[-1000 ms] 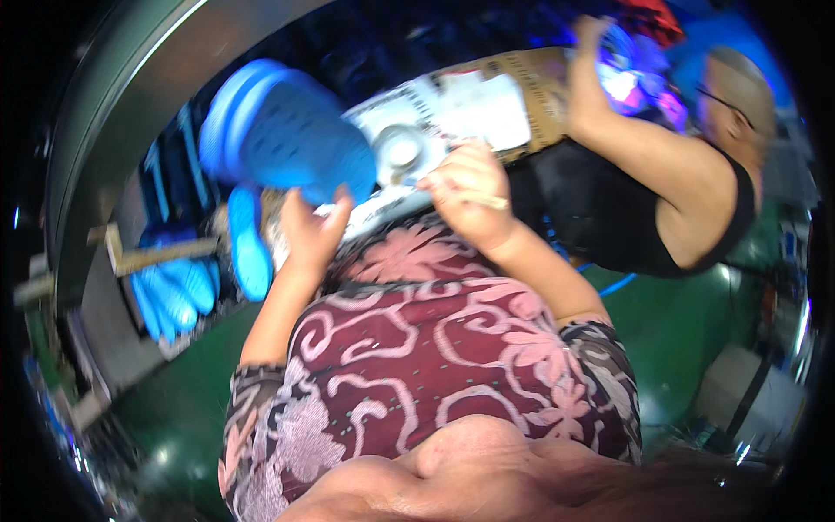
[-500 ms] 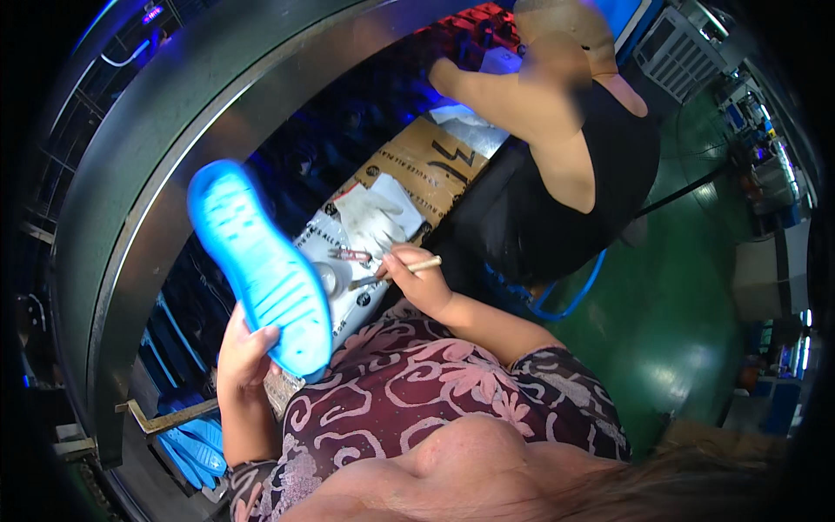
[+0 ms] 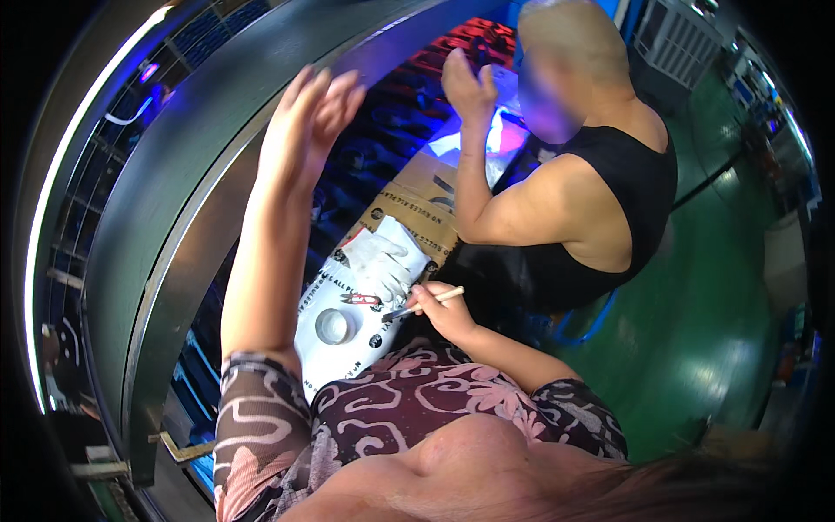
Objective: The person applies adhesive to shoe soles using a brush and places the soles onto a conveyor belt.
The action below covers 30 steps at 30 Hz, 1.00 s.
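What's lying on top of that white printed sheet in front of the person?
On the white printed sheet lie a small round clear container and crumpled whitish gloves or plastic. The right hand holds a brush over its edge. What lies beneath the sheet is covered.

Co-worker in black sleeveless top (image 3: 600, 217) seated beside a cardboard sheet (image 3: 426, 196); curved grey metal housing (image 3: 165, 217) at left; green floor (image 3: 713, 313) at right.

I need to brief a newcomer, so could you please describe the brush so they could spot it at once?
Start at the white sheet lying before the person. At its right edge is the right hand. The brush is the thin pale stick in that hand, the only slender tool there, beside a round lid-like disc.
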Available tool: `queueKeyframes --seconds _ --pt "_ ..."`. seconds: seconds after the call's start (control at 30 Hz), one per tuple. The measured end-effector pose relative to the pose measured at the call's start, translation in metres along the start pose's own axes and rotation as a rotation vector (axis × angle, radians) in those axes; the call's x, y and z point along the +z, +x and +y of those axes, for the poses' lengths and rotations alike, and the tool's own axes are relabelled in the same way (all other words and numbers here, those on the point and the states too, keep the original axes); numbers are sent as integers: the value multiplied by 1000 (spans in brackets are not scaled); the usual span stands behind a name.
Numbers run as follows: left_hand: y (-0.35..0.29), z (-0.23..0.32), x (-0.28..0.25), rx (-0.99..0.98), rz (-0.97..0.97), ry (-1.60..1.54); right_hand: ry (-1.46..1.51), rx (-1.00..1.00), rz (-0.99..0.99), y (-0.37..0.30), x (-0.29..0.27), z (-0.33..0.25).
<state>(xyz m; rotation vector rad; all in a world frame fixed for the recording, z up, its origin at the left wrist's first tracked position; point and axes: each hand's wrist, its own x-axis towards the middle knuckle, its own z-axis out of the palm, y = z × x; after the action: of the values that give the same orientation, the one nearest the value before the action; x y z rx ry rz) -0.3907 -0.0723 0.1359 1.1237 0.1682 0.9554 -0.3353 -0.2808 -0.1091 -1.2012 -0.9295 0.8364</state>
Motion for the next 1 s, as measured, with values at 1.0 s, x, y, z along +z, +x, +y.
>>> queueKeyframes --seconds 1.0 --pt "-607 -48 -334 -884 882 1725 97 161 -241 -11 70 -4"
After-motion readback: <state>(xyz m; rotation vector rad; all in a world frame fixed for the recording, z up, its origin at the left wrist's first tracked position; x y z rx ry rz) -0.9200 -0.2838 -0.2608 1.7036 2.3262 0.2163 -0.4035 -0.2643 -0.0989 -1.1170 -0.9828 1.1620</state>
